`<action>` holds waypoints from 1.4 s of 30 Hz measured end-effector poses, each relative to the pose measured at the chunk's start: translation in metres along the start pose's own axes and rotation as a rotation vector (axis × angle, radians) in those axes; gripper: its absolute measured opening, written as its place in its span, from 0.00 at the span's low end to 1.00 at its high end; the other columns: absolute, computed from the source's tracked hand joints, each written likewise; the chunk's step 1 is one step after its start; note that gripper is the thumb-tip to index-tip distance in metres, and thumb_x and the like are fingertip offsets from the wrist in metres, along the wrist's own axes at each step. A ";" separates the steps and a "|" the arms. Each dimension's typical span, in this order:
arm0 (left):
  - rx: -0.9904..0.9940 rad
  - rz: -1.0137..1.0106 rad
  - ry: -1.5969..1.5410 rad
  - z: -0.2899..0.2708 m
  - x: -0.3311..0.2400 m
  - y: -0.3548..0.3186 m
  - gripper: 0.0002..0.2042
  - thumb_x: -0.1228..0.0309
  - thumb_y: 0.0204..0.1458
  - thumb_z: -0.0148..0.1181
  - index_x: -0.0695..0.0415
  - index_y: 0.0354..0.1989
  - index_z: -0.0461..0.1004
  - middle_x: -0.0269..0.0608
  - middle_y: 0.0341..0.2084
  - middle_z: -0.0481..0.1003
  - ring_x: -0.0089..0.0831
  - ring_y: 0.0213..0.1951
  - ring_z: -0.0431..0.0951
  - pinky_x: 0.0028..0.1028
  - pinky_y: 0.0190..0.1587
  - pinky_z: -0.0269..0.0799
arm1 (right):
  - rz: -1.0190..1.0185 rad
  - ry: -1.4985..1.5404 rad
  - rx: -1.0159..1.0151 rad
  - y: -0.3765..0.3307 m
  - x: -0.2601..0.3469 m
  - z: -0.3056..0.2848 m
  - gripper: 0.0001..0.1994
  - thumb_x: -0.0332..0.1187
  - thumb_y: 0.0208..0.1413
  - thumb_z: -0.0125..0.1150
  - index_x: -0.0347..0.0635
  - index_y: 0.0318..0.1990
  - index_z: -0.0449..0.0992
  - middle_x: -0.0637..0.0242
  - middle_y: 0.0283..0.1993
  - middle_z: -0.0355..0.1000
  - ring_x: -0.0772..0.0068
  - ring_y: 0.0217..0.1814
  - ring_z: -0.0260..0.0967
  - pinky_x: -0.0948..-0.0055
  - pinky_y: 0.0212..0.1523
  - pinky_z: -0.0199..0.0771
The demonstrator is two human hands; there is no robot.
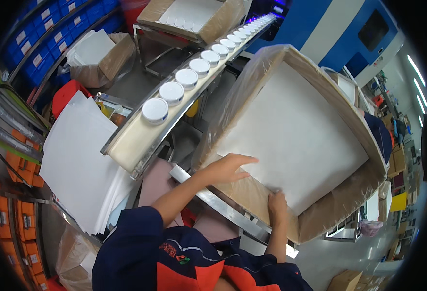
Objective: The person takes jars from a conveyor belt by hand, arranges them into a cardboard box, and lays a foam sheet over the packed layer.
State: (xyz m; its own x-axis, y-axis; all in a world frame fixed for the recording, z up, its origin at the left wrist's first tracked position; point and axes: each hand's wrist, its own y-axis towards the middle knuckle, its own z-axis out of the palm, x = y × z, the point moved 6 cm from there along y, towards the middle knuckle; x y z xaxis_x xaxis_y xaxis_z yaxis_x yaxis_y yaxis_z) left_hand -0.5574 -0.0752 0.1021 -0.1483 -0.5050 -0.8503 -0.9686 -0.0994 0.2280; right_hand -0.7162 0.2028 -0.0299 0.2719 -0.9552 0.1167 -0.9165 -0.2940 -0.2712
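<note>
In front of me stands a large cardboard box (252, 194) lined with clear plastic film. A white sheet (301, 131) lies flat inside it and covers most of what is below. My left hand (229, 168) is at the near left corner, its thumb and fingers apart over the sheet's edge, holding nothing I can see. Farther right along the near side, my right hand (277, 202) has its fingers curled in at the sheet's edge. What it pinches, if anything, is hidden.
Left of the box runs a narrow conveyor (135, 140) carrying a row of round white-lidded jars (155, 110). A stack of white sheets (80, 160) lies at its left. Behind are another box (223, 22) and a blue-and-white machine (330, 29). A metal rail (218, 203) crosses below the box.
</note>
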 end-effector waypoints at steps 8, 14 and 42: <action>-0.811 -0.205 0.620 -0.185 -0.057 -0.136 0.34 0.63 0.54 0.67 0.55 0.69 0.61 0.59 0.70 0.53 0.56 0.70 0.57 0.45 0.68 0.58 | -0.631 0.603 -0.218 -0.077 0.160 -0.047 0.12 0.27 0.58 0.62 0.32 0.48 0.80 0.48 0.42 0.80 0.52 0.43 0.81 0.65 0.46 0.79; -0.466 -0.461 0.990 -0.226 -0.005 -0.125 0.43 0.46 0.55 0.62 0.44 0.76 0.49 0.63 0.75 0.38 0.66 0.73 0.45 0.64 0.67 0.50 | -1.308 0.706 -0.516 -0.151 0.343 -0.140 0.16 0.18 0.49 0.62 0.36 0.47 0.77 0.54 0.43 0.76 0.51 0.47 0.74 0.62 0.48 0.74; -0.586 -0.602 1.078 -0.204 0.009 -0.187 0.38 0.50 0.50 0.68 0.55 0.67 0.63 0.43 0.55 0.72 0.42 0.52 0.73 0.43 0.53 0.60 | -1.255 -0.146 0.021 -0.049 0.543 -0.125 0.53 0.68 0.23 0.78 0.53 0.63 0.74 0.41 0.75 0.47 0.24 0.72 0.47 0.39 0.67 0.61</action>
State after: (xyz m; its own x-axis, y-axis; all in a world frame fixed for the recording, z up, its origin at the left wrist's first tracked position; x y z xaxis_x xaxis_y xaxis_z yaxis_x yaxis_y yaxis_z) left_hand -0.3371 -0.2361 0.1490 0.7513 -0.6397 -0.1621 -0.5613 -0.7486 0.3528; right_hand -0.5605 -0.2970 0.1660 0.9801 -0.0140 0.1982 -0.0010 -0.9978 -0.0656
